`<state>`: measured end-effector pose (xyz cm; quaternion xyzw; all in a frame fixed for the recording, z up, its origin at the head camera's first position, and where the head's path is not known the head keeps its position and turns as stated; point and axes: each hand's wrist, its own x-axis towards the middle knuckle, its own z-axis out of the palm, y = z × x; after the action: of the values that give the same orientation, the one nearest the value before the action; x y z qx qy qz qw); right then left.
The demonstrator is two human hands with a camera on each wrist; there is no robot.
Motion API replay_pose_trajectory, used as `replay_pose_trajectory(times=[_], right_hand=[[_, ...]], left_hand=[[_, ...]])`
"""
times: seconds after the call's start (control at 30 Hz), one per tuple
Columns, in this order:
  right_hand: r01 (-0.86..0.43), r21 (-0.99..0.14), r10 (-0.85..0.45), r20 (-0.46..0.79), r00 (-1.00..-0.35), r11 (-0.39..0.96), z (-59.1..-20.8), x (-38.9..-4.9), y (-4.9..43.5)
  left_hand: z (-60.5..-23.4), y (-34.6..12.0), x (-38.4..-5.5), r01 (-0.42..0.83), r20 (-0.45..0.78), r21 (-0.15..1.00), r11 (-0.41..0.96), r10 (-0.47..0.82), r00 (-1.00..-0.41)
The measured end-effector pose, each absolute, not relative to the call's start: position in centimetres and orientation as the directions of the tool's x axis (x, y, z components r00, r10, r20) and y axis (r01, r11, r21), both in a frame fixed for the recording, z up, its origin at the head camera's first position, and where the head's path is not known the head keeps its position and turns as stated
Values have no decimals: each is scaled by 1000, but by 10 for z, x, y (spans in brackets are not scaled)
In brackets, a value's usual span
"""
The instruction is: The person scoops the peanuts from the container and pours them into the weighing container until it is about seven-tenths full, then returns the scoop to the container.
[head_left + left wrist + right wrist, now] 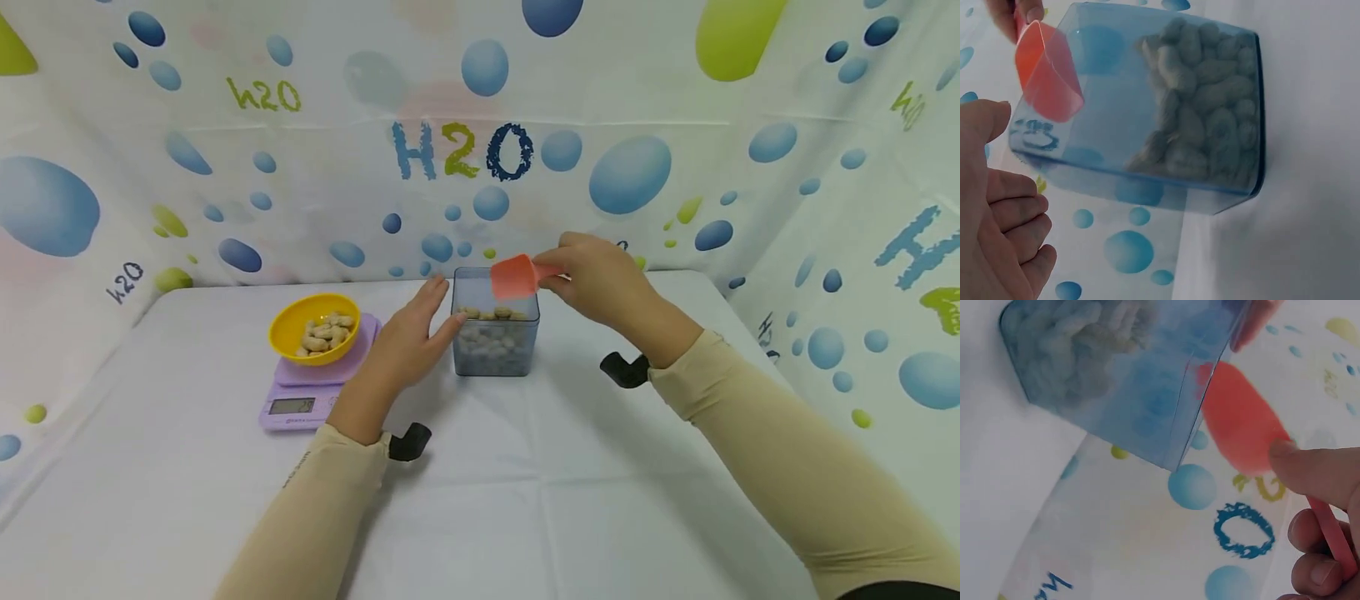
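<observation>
My right hand [603,279] grips a pink scoop [513,277] by its handle, thumb along the top. The scoop's bowl is over the mouth of a clear bluish square container [495,353], its lip dipping inside the rim. No peanuts show in the visible part of the bowl. Peanuts [1210,100] fill the lower part of the container. Beside its left wall is my left hand [405,346], fingers extended and thumb right at the rim, holding nothing.
A yellow bowl [282,329] with several peanuts [327,332] sits on a purple digital scale [330,375] to the left of the container. A white cloth [600,508] covers the table. Behind hangs a printed curtain [322,167] with blue and green dots.
</observation>
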<state>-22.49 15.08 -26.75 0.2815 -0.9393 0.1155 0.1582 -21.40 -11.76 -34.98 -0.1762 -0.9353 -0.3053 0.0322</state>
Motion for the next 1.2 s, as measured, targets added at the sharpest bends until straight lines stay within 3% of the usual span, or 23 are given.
replay_pose_trajectory(times=[0.1,0.2,0.3,0.4,0.5,0.6,0.93,1.03,1.2], right_hand=[[-638,105,-615,426,-664,763,-267,-224,141],[-616,320,-693,395,-604,720,-269,-223,130],[-560,472,-721,294,-628,680,-272,-222,115],[-533,547,-719,198,-667,645,-275,-224,103],[-553,543,-700,93,-708,631,-276,-229,95],[-596,470,-670,-14,-742,651,-273,-234,92],[-574,64,-565,-115,-817,817,-253,-242,103],[-566,49,-559,-106,-822,823,-255,-245,104],[-576,169,-577,-44,-815,800,-271,-250,100]], left_hand=[[-354,-112,-215,351,179,576,738,304,-935],[-356,-107,-216,348,184,584,733,298,-937],[-358,-107,-215,349,193,591,728,292,-937],[-359,-106,-214,351,199,593,725,291,-936],[-360,-106,-214,347,196,586,733,287,-938],[-360,-106,-215,349,202,580,736,285,-937],[-360,-108,-218,363,221,565,741,289,-932],[-359,-108,-217,364,225,574,733,286,-931],[-359,-107,-217,360,212,587,725,292,-933]])
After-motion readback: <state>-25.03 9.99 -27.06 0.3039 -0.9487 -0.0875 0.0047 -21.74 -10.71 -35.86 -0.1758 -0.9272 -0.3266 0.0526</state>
